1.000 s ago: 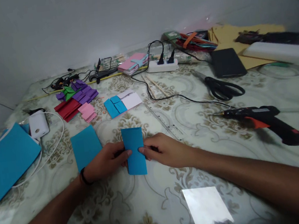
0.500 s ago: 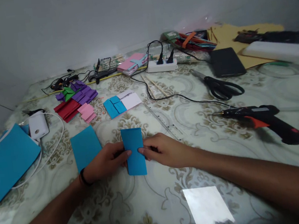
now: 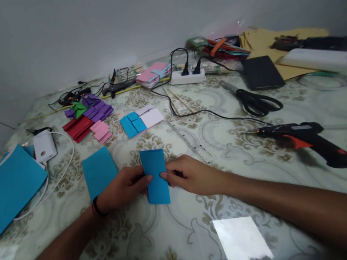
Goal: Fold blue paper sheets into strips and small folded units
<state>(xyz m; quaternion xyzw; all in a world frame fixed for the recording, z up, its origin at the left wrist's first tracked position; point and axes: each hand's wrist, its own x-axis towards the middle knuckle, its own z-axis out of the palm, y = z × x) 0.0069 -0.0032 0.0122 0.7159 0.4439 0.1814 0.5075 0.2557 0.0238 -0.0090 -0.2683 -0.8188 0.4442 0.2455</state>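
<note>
Between my two hands a narrow blue piece of paper (image 3: 157, 187) is held upright, its face toward me; a fold line runs near its top edge. My left hand (image 3: 129, 183) pinches the left edge with the thumb in front and the fingers behind. At the right edge, my right hand (image 3: 187, 174) grips it the same way. Beside my left wrist, partly covered by that hand, lies another blue paper piece (image 3: 100, 170). Beyond the held paper are folded blue and white papers (image 3: 142, 120). A clear ruler (image 3: 190, 141) lies past my right hand.
At right lie a hot glue gun (image 3: 307, 139) and black-handled scissors (image 3: 257, 100). A white power strip (image 3: 187, 76) with two plugs trails a black cable across the table. Large blue sheets (image 3: 11, 190) and a white power bank (image 3: 44, 145) sit left. Folded red paper (image 3: 79, 128) lies behind.
</note>
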